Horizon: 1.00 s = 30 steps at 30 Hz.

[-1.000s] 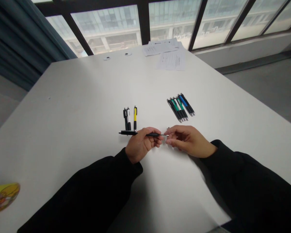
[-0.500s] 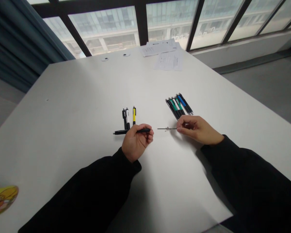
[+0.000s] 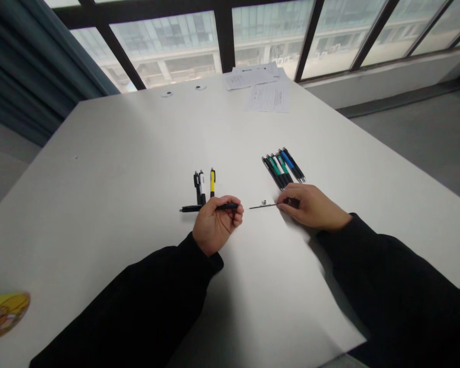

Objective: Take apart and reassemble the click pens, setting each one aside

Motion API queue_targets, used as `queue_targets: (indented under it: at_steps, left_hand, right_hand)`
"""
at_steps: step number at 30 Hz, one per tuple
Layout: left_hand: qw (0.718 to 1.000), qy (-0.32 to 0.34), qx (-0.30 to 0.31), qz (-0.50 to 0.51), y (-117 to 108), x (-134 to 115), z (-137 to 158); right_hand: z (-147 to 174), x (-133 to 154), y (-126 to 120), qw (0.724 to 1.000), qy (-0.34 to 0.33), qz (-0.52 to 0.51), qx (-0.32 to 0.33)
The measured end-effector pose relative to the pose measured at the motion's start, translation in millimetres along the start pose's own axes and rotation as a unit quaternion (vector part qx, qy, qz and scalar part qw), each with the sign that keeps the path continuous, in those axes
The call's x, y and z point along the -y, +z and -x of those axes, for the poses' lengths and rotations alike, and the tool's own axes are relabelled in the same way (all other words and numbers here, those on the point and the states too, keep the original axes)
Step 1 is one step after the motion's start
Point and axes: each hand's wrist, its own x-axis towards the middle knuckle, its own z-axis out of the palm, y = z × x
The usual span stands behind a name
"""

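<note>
My left hand (image 3: 219, 225), palm up, is closed around a black pen barrel (image 3: 191, 208) that lies crosswise through the fingers. Between its thumb and fingertips, my right hand (image 3: 310, 205) pinches a thin dark pen refill (image 3: 261, 206), which points left toward the barrel with a gap between them. Small silvery pen parts (image 3: 264, 202) lie on the table just behind the refill. Beyond the left hand stand out a yellow pen (image 3: 212, 183) and two darker pens (image 3: 198, 188), lying side by side. A row of several black, green, white and blue pens (image 3: 283, 168) lies beyond the right hand.
The white table (image 3: 138, 143) reaches to the windows. Printed papers (image 3: 266, 92) lie at its far edge, near two small whitish discs (image 3: 167, 94). A colourful yellow item (image 3: 5, 314) sits at the near left. A dark curtain (image 3: 42, 61) hangs at the left.
My right hand has shifted slightly left and the refill's tip has dipped a little toward the table. The left hand and barrel have hardly moved.
</note>
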Motion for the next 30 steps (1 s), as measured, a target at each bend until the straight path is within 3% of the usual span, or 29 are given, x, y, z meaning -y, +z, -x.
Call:
queue_targets:
  at_steps: [4, 8, 12, 15, 20, 22, 24, 27, 30]
  left_hand:
    - [0.999, 0.012, 0.008, -0.029, 4, 3, 0]
    - [0.992, 0.039, 0.040, -0.110, 9, 14, 2]
    - [0.974, 0.040, 0.104, -0.196, 7, 25, 2]
    - [0.964, 0.023, 0.146, -0.219, 1, 29, 2]
    - [0.946, 0.025, 0.161, -0.280, -6, 22, 3]
    - [0.917, 0.051, 0.172, -0.356, -9, 15, 4]
    - [0.871, 0.114, 0.159, -0.451, -13, 6, 4]
    - [0.751, 0.262, 0.126, -0.593, -20, -3, 3]
    - [0.642, 0.360, 0.125, -0.666, -23, -2, 0]
  right_hand:
    - [1, 4, 0, 0.999, -0.007, -0.006, -0.038]
    - [4, 22, 7, 0.985, -0.024, -0.147, -0.090]
    - [7, 40, 20, 0.962, -0.036, -0.267, -0.047]
    - [7, 45, 26, 0.967, -0.031, -0.250, -0.029]
    - [4, 38, 20, 0.981, -0.078, -0.180, -0.017]
    - [3, 29, 12, 0.983, -0.068, -0.172, -0.018]
    - [2, 20, 3, 0.986, -0.038, -0.164, -0.014]
    - [3, 8, -9, 0.992, 0.003, -0.122, 0.010]
    - [5, 2, -14, 0.997, 0.013, -0.070, 0.031]
